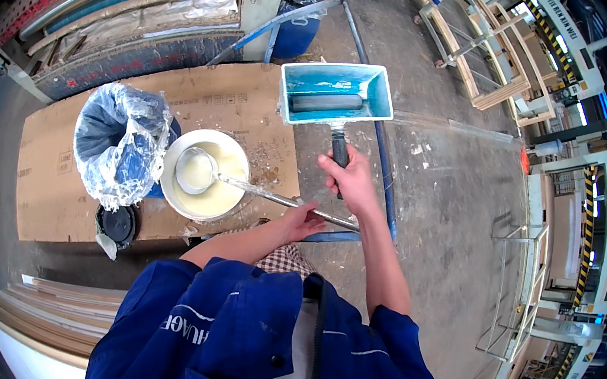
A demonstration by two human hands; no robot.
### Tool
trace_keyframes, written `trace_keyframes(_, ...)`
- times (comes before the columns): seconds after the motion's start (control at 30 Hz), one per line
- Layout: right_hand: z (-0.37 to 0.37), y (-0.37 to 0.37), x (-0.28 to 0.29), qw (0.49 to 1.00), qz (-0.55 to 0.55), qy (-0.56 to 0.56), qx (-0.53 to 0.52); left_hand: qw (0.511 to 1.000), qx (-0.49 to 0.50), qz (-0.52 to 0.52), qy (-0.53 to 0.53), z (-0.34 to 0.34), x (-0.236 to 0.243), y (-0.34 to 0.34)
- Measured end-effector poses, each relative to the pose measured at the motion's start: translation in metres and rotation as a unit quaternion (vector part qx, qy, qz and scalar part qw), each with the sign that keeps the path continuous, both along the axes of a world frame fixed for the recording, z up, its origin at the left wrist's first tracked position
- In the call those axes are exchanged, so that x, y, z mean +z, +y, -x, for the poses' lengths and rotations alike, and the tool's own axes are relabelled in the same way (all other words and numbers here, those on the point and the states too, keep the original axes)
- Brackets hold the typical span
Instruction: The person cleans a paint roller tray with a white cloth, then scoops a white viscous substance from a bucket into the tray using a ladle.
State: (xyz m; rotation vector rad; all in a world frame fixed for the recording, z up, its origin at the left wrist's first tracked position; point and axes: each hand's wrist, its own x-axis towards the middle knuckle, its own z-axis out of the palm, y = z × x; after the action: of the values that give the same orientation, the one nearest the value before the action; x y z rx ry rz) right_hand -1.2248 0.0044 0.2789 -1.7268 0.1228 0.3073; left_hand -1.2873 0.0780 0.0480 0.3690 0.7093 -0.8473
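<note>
My right hand [350, 176] grips the black handle [339, 149] of a rectangular blue glue applicator tray [338, 81] with a grey roller [326, 103] in it. My left hand [304, 219] is on the long metal handle [266, 193] of a ladle [197, 171]. The ladle's bowl sits in a white bucket [220, 202] of pale cream liquid. Left of the bucket stands a blue drum [157, 191] lined with crumpled plastic [119, 131]. A dark lid [117, 225] lies below the drum.
A cardboard sheet [52, 161] lies beneath the containers, beside blue metal piping [389, 222]. A large machine [132, 50] and another blue drum [295, 35] stand ahead. Stacked boards [57, 311] lie at lower left. Wooden frames on wheels [475, 59] and machinery [597, 238] line the right.
</note>
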Motion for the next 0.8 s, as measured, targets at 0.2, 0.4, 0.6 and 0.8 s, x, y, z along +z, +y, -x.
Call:
trace_keyframes(0.2, 0.006, -0.055, 0.042, 1.000, 0.008, -0.013, 0.010, 0.986, 0.159, -0.034, 0.041, -0.021, 0.043, 0.015)
trace_keyframes(0.4, 0.009, -0.093, 0.109, 0.998, 0.011, -0.059, -0.019, 0.947, 0.305, 0.098, -0.001, -0.015, 0.101, 0.089)
trace_keyframes(0.6, 0.018, -0.105, 0.096, 0.997, -0.014, -0.074, -0.005, 0.825, 0.429, 0.368, -0.005, 0.058, 0.177, 0.173)
trace_keyframes(0.8, 0.051, -0.086, 0.031, 0.997, -0.077, -0.004, -0.018, 0.806, 0.422, 0.416, -0.015, 0.144, 0.214, 0.213)
